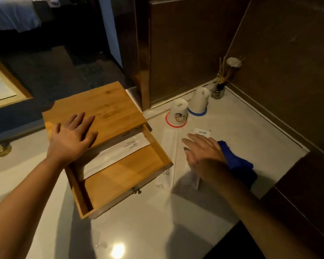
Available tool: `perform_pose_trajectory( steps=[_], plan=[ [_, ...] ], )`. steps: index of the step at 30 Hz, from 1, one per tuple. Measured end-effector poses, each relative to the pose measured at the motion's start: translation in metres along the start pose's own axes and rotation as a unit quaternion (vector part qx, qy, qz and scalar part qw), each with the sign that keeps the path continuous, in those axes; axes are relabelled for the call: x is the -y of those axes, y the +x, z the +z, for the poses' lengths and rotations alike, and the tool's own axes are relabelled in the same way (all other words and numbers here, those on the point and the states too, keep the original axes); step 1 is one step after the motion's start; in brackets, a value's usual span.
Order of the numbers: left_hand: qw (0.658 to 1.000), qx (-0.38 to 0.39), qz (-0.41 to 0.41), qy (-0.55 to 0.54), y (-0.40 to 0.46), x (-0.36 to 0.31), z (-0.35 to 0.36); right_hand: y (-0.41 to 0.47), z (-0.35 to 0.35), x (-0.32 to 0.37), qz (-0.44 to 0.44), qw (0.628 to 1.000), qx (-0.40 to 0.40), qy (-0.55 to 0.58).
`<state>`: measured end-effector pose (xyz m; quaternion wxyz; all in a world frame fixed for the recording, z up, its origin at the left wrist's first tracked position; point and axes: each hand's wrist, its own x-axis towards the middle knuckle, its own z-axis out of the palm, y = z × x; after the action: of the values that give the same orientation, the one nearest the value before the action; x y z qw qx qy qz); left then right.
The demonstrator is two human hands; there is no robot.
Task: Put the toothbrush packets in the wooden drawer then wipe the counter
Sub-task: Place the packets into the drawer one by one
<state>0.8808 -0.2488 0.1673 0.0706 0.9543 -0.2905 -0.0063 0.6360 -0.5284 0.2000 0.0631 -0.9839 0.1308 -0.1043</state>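
A wooden box (101,107) stands on the white counter (157,221) with its drawer (123,176) pulled out. One long white toothbrush packet (118,154) lies slantwise inside the drawer. My left hand (71,139) rests flat on the box's top, fingers spread. Another white toothbrush packet (168,156) lies on the counter just right of the drawer. My right hand (204,152) hovers open above the counter beside that packet, blurred, with nothing in it. A blue cloth (238,163) sits bunched to the right of that hand.
Two upturned white cups, one (179,113) on a red ring and one (199,100) on a blue ring, stand at the back. A reed diffuser (218,90) occupies the corner. A small white sachet (202,132) lies behind my right hand. Dark walls enclose the counter at back and right.
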Motion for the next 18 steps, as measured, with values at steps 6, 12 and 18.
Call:
perform_pose_trajectory(
  steps=[6, 12, 18],
  plan=[
    [1.000, 0.014, -0.008, -0.007, -0.002, -0.006, -0.005, -0.023, 0.026, -0.065, -0.066, 0.968, 0.215, -0.114],
    [1.000, 0.026, -0.009, -0.012, -0.004, -0.009, -0.009, -0.033, 0.045, -0.077, -0.181, 0.970, 0.105, -0.121],
    [1.000, 0.019, -0.023, 0.000, -0.003, -0.009, -0.007, -0.030, 0.045, -0.082, -0.244, 0.964, 0.023, -0.104]
  ],
)
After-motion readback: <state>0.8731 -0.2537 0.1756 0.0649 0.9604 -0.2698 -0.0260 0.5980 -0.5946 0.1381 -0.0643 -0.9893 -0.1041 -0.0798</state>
